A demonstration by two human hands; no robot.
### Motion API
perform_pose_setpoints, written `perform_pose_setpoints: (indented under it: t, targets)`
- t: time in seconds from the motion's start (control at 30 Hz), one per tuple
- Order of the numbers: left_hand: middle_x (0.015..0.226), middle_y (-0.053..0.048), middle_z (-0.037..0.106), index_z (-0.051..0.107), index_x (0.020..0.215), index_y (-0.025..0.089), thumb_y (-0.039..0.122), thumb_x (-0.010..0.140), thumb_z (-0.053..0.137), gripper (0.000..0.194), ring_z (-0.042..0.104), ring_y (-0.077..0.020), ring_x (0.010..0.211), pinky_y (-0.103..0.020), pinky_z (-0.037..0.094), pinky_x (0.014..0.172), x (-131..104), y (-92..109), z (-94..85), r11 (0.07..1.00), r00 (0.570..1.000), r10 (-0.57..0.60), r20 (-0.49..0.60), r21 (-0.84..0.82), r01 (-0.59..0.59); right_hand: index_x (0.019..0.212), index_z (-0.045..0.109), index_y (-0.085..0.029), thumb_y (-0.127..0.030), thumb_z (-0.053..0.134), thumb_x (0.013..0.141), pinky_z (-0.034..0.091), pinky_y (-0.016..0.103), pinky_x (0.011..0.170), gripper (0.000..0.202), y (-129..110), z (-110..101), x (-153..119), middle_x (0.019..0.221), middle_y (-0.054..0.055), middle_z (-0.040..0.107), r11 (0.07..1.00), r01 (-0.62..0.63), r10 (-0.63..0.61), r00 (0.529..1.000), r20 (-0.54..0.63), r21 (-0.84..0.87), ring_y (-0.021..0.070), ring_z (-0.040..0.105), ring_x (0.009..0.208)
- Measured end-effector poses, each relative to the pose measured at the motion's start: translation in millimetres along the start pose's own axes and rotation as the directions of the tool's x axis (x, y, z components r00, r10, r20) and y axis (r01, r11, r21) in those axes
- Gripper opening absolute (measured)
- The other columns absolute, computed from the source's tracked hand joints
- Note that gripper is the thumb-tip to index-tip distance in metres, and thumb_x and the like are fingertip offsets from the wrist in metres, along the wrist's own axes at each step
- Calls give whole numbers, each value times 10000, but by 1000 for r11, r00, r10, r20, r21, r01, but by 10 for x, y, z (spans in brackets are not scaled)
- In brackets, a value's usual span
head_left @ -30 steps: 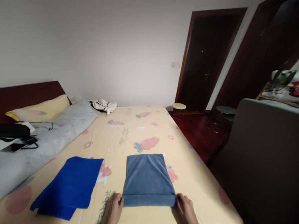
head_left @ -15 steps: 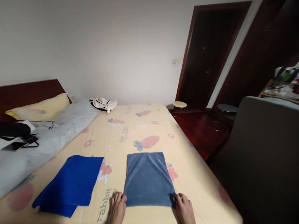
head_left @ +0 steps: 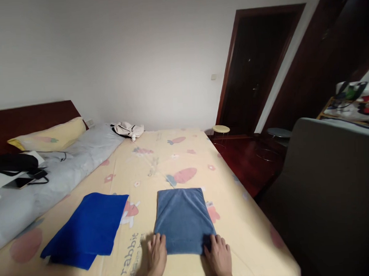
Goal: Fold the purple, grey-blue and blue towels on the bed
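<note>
Both hands have moved inward since the earlier frame; the left hand and the right hand now sit over the near corners of a grey-blue cloth, where half a second ago they were at its sides; the fingers of each are bent, tips down on the fabric, and whether they pinch it I cannot tell. That cloth lies flat on the near part of a bed, in the same spot as before; the strip that stood out along its near edge a second ago now blends into the rest. Pale yellow bedding with pink carrots, flowers and lettering covers the mattress; a bright blue cloth lies to the left, well apart and unmoved; beyond it runs a grey quilt with a phone on it, then a yellow pillow against a dark red headboard; a white bag rests near the wall. Past the right edge are a dark door, a yellow-topped stool, a reddish floor and a large grey panel.
</note>
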State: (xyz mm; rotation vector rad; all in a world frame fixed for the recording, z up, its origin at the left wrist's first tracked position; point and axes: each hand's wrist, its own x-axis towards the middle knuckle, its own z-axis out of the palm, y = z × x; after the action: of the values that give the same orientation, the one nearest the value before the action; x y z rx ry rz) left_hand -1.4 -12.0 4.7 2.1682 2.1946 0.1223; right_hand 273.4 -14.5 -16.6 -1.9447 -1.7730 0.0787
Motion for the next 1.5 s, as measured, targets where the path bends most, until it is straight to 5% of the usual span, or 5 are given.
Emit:
perform_pose_setpoints:
  t: [0.33,0.53,0.77,1.1,1.5]
  targets:
    - [1229,-43,685,663,1158,251,140,852,427,401,600,-198,1169,-324,473,1001,11,665,548,962,968,163,-192,-185,-199,820,545,-233,-99,422,822,433,302,743,182,-778,276,-210,821,17,553,912,220,-220,975,-41,346,177,523,776]
    - [1091,-20,705,661,1035,258,125,859,434,316,619,-192,1071,-316,467,940,-58,329,399,972,926,145,-349,-125,-199,817,561,-227,-90,447,762,450,343,780,186,-555,314,-210,849,38,578,947,161,-161,987,-22,279,201,541,807]
    - [835,-16,611,597,787,235,124,868,386,252,572,-194,852,-319,423,811,-143,-89,-88,981,960,112,-257,-123,-147,871,582,-225,-177,459,819,462,348,756,142,95,129,-135,869,58,602,966,72,-70,997,-16,249,206,566,788]
    - [1237,-23,583,564,1175,284,42,736,424,520,479,-206,1189,-380,314,1033,-183,-578,-109,964,971,238,-19,-117,-238,1115,595,-260,-155,540,707,424,384,858,425,482,-55,-165,1111,56,646,952,267,-282,955,89,152,237,577,1005]
    - [984,-11,677,627,900,244,-7,741,393,378,609,-179,967,-319,447,843,-175,-607,-197,921,889,274,-367,-167,-353,835,627,-237,-28,465,705,346,355,824,294,305,-231,-48,883,13,657,959,280,-282,956,79,30,193,551,860]
